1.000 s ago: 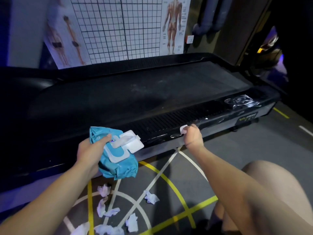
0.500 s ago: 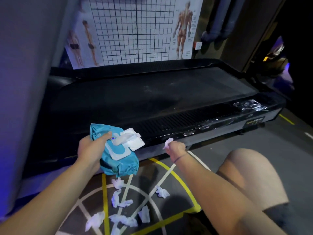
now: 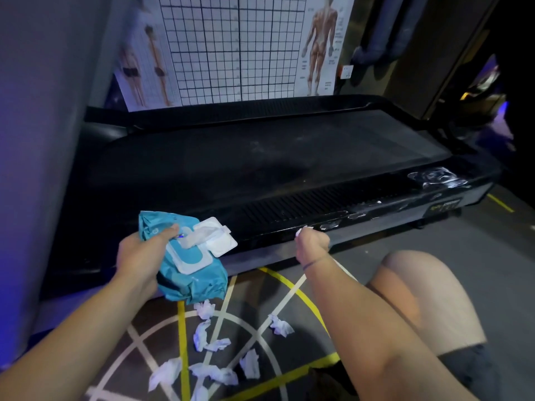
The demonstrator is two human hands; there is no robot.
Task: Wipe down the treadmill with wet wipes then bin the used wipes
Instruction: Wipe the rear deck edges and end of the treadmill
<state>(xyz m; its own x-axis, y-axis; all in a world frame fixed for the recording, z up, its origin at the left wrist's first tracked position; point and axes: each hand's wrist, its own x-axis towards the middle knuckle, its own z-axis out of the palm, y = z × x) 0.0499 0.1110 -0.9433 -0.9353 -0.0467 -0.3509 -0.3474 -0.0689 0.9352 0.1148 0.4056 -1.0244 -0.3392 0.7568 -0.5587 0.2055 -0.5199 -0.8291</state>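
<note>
Head: left hand [image 3: 139,256] grips wipe pack [image 3: 197,280]; right hand [image 3: 313,242] pinches wipe [image 3: 298,232] at dusty treadmill [image 3: 260,169] edge.

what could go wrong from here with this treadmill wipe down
1. The used wipes lie crumpled on the floor by the treadmill, with no bin in view; they could be stepped on or left behind.
2. The pack in the left hand has its lid open, so the wipes inside may dry out.
3. The right hand grips only a small scrunched wipe, which may smear rather than clean.
</note>
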